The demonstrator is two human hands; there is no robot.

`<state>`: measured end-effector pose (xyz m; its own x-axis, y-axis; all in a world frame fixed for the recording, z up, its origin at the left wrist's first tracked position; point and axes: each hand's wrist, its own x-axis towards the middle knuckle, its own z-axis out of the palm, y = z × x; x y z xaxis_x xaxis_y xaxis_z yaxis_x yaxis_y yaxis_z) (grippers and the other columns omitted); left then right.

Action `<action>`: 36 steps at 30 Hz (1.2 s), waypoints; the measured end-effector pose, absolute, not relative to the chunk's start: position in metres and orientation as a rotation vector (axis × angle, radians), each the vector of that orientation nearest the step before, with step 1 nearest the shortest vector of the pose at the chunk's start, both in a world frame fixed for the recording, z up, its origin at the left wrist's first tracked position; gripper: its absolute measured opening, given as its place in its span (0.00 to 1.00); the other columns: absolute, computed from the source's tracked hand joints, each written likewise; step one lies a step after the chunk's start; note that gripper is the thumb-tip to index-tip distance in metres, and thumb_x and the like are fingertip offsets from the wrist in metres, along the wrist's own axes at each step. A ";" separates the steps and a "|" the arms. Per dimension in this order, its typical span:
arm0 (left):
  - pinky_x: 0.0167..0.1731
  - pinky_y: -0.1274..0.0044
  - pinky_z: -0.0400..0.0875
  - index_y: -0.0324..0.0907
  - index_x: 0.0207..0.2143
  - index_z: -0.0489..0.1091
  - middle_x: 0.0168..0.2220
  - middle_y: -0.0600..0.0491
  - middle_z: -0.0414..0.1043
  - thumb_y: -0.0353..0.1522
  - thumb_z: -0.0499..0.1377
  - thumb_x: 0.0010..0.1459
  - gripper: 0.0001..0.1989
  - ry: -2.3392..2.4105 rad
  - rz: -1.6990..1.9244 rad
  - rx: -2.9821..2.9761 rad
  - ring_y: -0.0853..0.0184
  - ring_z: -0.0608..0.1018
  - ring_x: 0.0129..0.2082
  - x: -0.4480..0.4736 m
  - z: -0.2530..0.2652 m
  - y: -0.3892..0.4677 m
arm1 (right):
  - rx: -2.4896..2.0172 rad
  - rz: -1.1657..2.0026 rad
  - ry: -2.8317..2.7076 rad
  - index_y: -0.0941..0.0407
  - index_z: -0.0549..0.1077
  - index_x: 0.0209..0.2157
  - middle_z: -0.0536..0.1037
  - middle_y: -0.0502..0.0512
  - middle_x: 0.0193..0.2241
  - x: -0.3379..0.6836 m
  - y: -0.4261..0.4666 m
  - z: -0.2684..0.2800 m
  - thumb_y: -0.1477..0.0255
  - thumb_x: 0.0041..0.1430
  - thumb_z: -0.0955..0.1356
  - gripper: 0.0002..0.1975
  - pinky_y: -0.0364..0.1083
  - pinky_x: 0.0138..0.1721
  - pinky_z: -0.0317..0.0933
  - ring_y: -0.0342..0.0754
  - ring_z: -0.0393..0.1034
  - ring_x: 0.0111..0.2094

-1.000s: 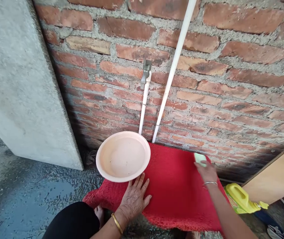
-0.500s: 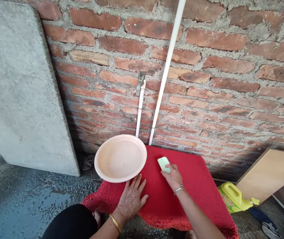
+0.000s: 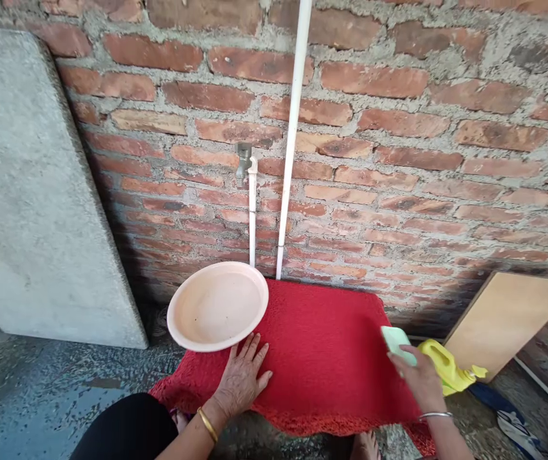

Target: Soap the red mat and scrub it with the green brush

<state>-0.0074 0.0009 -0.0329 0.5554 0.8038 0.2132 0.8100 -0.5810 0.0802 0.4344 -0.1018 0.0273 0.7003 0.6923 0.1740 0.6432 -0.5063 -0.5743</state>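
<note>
A red shaggy mat is spread over a low support, its fringed front edge hanging down. My left hand lies flat on the mat with fingers spread, the fingertips by the rim of a pale pink basin. In my right hand, at the mat's right edge, is a flat pale green scrubbing brush; its underside is hidden. This hand is slightly blurred. The basin rests on the mat's far left corner and holds a few dark specks.
A brick wall runs behind, with a tap and a white pipe. The concrete slab leans at left above wet floor. Right of the mat are a yellow jug, a tan board and slippers.
My right hand has swept the scrubbing brush rightward across the mat to its right edge. My left hand stays flat by the basin. The view has shifted slightly.
</note>
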 end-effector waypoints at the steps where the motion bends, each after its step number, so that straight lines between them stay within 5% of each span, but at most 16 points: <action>1: 0.62 0.54 0.62 0.47 0.62 0.69 0.65 0.40 0.65 0.39 0.60 0.60 0.27 -1.447 -0.345 -2.740 0.50 0.67 0.66 -0.006 -0.029 -0.001 | -2.195 0.215 -1.100 0.49 0.75 0.37 0.75 0.57 0.38 0.416 -0.099 0.028 0.51 0.45 0.67 0.22 0.56 0.48 0.66 0.58 0.73 0.42; 5: 0.61 0.57 0.66 0.50 0.64 0.66 0.67 0.41 0.64 0.38 0.65 0.57 0.32 -1.388 -0.396 -2.790 0.50 0.67 0.65 0.012 -0.010 -0.019 | -1.829 0.726 -1.604 0.48 0.75 0.38 0.74 0.52 0.47 0.344 -0.093 0.039 0.63 0.42 0.70 0.17 0.49 0.50 0.64 0.53 0.70 0.48; 11: 0.64 0.54 0.62 0.50 0.71 0.51 0.73 0.42 0.50 0.46 0.66 0.56 0.45 -1.046 -0.325 -3.139 0.49 0.57 0.71 0.063 0.032 -0.048 | -1.625 0.965 -1.958 0.51 0.73 0.33 0.72 0.49 0.41 0.303 -0.095 0.052 0.74 0.37 0.71 0.16 0.45 0.44 0.60 0.49 0.68 0.44; 18: 0.63 0.57 0.62 0.49 0.69 0.53 0.62 0.44 0.67 0.51 0.56 0.63 0.37 -0.946 -0.170 -3.296 0.52 0.69 0.63 0.108 0.061 -0.053 | -1.422 1.079 -1.902 0.52 0.70 0.31 0.73 0.48 0.39 0.317 -0.100 0.070 0.69 0.40 0.72 0.13 0.46 0.43 0.61 0.49 0.69 0.42; 24: 0.60 0.64 0.66 0.46 0.69 0.56 0.62 0.44 0.68 0.48 0.55 0.63 0.35 -1.269 -0.256 -3.030 0.53 0.71 0.60 0.124 0.055 -0.013 | -1.625 0.711 -1.658 0.49 0.75 0.48 0.72 0.58 0.56 0.349 -0.088 0.053 0.51 0.54 0.68 0.24 0.53 0.60 0.60 0.57 0.67 0.58; 30: 0.48 0.61 0.72 0.40 0.68 0.59 0.52 0.37 0.75 0.38 0.48 0.66 0.30 -2.044 -0.421 -2.377 0.50 0.79 0.48 0.137 0.046 0.069 | -2.307 0.314 -1.704 0.48 0.77 0.52 0.73 0.66 0.58 0.339 -0.077 -0.005 0.65 0.56 0.69 0.20 0.67 0.56 0.62 0.68 0.70 0.57; 36: 0.49 0.60 0.71 0.34 0.68 0.56 0.57 0.30 0.68 0.33 0.47 0.66 0.30 -2.433 -0.240 -2.134 0.49 0.78 0.51 0.140 0.058 0.110 | -2.350 0.251 -1.896 0.49 0.74 0.58 0.69 0.72 0.62 0.302 -0.074 -0.036 0.75 0.60 0.63 0.25 0.75 0.47 0.61 0.75 0.66 0.59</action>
<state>0.1402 0.1101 0.0584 -0.1318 0.9911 0.0196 0.9758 0.1262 0.1787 0.3022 -0.0736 -0.0359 0.2052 0.9770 -0.0584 0.9585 -0.2127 -0.1900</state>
